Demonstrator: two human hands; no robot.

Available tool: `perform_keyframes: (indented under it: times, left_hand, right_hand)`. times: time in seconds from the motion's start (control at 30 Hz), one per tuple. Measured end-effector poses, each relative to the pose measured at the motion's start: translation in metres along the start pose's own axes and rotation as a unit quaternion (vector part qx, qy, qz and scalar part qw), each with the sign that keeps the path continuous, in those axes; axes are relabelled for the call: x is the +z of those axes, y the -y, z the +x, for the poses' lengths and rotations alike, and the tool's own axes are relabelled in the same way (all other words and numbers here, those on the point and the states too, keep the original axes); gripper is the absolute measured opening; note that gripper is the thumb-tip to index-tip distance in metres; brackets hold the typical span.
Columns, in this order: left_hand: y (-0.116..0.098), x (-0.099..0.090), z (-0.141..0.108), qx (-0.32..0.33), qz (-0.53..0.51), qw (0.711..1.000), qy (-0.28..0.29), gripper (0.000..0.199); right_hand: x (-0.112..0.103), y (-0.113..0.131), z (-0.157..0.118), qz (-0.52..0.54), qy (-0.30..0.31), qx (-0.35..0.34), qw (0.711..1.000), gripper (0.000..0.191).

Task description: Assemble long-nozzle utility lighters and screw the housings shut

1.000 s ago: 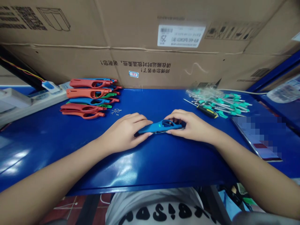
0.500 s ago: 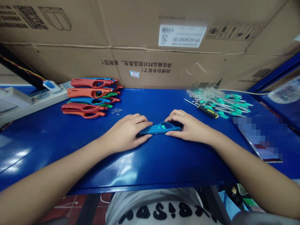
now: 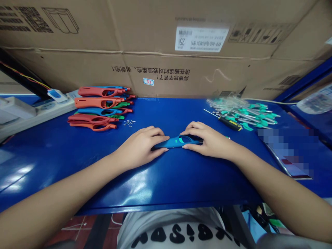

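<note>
A blue lighter casing [image 3: 172, 142] lies lengthwise between my hands over the middle of the table, with a bit of green showing in its trigger opening. My left hand [image 3: 145, 145] pinches its left end between thumb and fingers. Around its right end, close to the opening, my right hand [image 3: 204, 138] is closed, thumb on the near edge and fingers on the far edge. My right palm hides part of that end. Small metal screws or pins [image 3: 129, 123] lie on the table beyond my left hand.
Stacked red, orange, blue and green lighter casings [image 3: 100, 119] are at the left, beside a power strip [image 3: 52, 107]. On the right lie metal rods with green parts [image 3: 249, 112], a black-yellow screwdriver [image 3: 230, 123] and a phone [image 3: 290, 155]. A cardboard box [image 3: 155, 41] stands behind the blue table [image 3: 160, 186].
My right fingers have shifted slightly left along the blue casing. My left hand keeps its grip, and the surrounding things stay where they were.
</note>
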State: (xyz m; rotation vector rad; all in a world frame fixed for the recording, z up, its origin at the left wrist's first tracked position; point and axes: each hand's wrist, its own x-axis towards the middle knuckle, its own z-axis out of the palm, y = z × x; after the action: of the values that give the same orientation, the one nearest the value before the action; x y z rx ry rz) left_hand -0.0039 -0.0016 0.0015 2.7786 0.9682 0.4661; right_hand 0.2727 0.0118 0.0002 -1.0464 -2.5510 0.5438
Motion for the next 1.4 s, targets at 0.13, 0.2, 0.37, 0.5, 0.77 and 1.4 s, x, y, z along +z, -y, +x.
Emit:
perform_keyframes:
  times: [0.13,0.2,0.37,0.5,0.77,1.4]
  left_hand:
    - [-0.005,0.003,-0.001,-0.004,0.06,0.998,0.001,0.031]
    - [-0.007,0.004,-0.001,0.002,0.084,0.996,0.005,0.033]
    - [-0.002,0.004,-0.001,-0.006,0.051,0.999,-0.016,0.034]
    - [0.0,0.002,0.0,-0.005,-0.011,1.0,-0.017,0.034]
    - [-0.001,0.001,0.0,-0.026,-0.027,0.999,-0.01,0.031]
    - [-0.007,0.002,-0.002,0.022,0.084,0.996,-0.001,0.051]
  right_hand:
    - [0.002,0.007,0.0,-0.101,0.007,-0.004,0.995,0.039]
    - [0.002,0.01,0.0,-0.141,0.014,-0.014,0.99,0.039]
    - [-0.002,0.007,0.001,-0.158,0.01,-0.049,0.986,0.029]
    - [-0.005,0.006,0.0,-0.132,0.01,-0.046,0.99,0.029]
    - [-0.007,0.01,0.001,-0.133,0.004,-0.023,0.991,0.027]
    - [-0.002,0.029,-0.001,0.012,0.03,-0.085,0.996,0.029]
